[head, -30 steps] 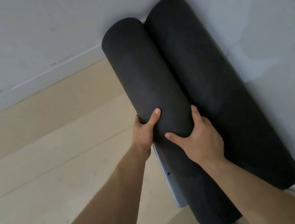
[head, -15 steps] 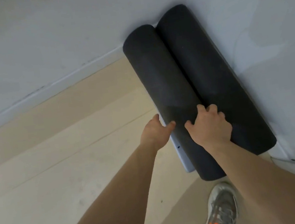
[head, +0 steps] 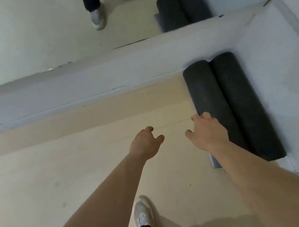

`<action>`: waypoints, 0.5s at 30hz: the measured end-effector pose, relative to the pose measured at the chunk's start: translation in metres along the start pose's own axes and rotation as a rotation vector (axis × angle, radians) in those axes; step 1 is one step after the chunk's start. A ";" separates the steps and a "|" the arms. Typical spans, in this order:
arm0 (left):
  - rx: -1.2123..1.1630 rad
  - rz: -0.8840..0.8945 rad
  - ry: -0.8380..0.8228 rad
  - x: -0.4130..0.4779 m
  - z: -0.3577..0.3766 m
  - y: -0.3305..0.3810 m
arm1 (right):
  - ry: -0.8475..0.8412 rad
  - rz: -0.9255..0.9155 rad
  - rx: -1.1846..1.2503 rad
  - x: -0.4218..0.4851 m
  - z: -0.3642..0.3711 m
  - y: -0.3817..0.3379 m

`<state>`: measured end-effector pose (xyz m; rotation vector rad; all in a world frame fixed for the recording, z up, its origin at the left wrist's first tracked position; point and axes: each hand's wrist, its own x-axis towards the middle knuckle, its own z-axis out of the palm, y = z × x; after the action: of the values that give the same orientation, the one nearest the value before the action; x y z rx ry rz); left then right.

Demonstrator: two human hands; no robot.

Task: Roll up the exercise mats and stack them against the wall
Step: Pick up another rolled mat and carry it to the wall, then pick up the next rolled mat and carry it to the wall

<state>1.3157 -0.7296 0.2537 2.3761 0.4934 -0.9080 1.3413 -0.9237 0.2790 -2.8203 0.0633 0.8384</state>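
progress: likely done | rolled mats [head: 225, 98]: two, against wall [head: 284, 79], just beyond right hand [head: 207, 136] | right hand, left hand [head: 145, 144]: loose, empty | unrolled mats: none seen

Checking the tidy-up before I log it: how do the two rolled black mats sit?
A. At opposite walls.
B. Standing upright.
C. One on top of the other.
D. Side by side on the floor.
D: the left mat and the right mat lie flat on the floor, touching along their length, beside the wall.
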 end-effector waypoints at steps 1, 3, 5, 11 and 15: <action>-0.019 -0.014 0.026 -0.018 -0.009 -0.014 | -0.002 -0.056 -0.030 -0.012 -0.004 -0.018; -0.052 -0.042 0.089 -0.059 -0.022 -0.046 | -0.012 -0.176 -0.108 -0.039 -0.008 -0.055; -0.075 -0.074 0.138 -0.104 -0.030 -0.081 | -0.034 -0.268 -0.172 -0.069 -0.008 -0.088; -0.127 -0.209 0.228 -0.243 -0.035 -0.204 | -0.085 -0.500 -0.306 -0.179 0.027 -0.196; -0.213 -0.325 0.302 -0.331 -0.032 -0.305 | -0.156 -0.653 -0.406 -0.263 0.082 -0.275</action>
<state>0.9432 -0.5172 0.3948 2.2798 1.0647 -0.5902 1.1039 -0.6419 0.4039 -2.7931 -1.0944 0.9687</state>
